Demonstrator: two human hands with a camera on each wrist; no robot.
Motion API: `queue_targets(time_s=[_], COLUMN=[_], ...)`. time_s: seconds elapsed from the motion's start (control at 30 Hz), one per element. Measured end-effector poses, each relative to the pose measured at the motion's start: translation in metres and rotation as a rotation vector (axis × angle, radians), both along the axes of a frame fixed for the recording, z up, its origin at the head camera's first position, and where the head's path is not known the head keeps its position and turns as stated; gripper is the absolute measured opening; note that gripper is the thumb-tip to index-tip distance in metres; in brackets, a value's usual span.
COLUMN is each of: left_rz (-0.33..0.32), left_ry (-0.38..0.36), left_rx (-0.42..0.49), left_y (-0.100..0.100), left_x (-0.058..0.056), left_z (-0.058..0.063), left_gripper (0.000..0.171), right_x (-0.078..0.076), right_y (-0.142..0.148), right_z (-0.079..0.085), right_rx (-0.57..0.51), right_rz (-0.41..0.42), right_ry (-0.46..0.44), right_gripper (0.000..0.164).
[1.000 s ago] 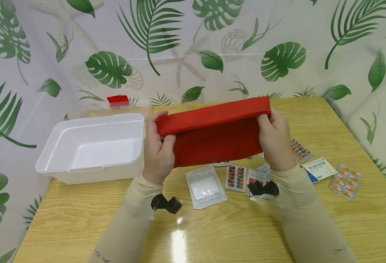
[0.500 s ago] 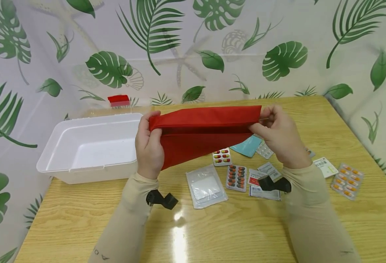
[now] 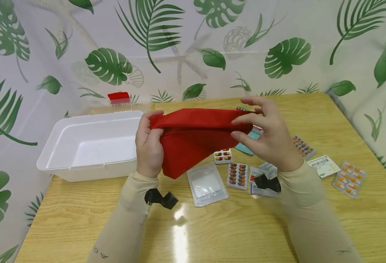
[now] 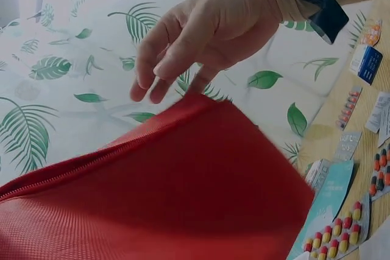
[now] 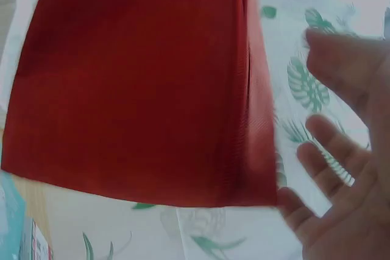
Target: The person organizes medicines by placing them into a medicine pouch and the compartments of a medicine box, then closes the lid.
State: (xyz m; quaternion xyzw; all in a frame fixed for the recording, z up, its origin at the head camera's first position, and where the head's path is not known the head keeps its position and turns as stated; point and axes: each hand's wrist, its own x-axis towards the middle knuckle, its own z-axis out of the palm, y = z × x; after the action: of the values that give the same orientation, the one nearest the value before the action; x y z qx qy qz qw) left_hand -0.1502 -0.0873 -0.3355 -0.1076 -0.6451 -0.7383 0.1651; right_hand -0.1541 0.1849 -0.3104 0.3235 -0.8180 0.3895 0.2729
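Solid, plain red all over the zipped pouch (image 3: 196,140), deeper in the shaded lower part. White with green palm fronds and split leaves, plus faint beige starfish and shells, across the backdrop cloth (image 3: 209,40). Yellowish wood grain on the table (image 3: 219,226); plain white on the tub (image 3: 97,170). Beige on the sleeves (image 3: 120,219), black on the wrist cameras (image 3: 161,199). Red and yellow in one capsule blister pack (image 3: 223,156), orange and black in a neighbouring strip (image 3: 237,176). Light teal on the flat packet (image 4: 332,196).
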Motion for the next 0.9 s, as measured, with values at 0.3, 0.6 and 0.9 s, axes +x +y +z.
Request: queue_targets(time_s=[0.3, 0.6, 0.9], left_rz=[-0.013, -0.069, 0.01], left_ry=[-0.039, -0.119, -0.101], left_rx=[0.122, 0.206, -0.105], left_y=[0.002, -0.001, -0.009], left_x=[0.002, 0.003, -0.003], left_z=[0.004, 0.008, 0.004], left_gripper=[0.037, 0.036, 0.03], right_x=[-0.006, -0.008, -0.003], right_y=[-0.014, -0.02, -0.011], right_z=[-0.018, -0.026, -0.018], right_rx=[0.323, 0.309, 0.182], right_rz=[-0.036, -0.072, 0.051], right_ry=[0.224, 0.263, 0.152], right_gripper=[0.033, 0.012, 0.01])
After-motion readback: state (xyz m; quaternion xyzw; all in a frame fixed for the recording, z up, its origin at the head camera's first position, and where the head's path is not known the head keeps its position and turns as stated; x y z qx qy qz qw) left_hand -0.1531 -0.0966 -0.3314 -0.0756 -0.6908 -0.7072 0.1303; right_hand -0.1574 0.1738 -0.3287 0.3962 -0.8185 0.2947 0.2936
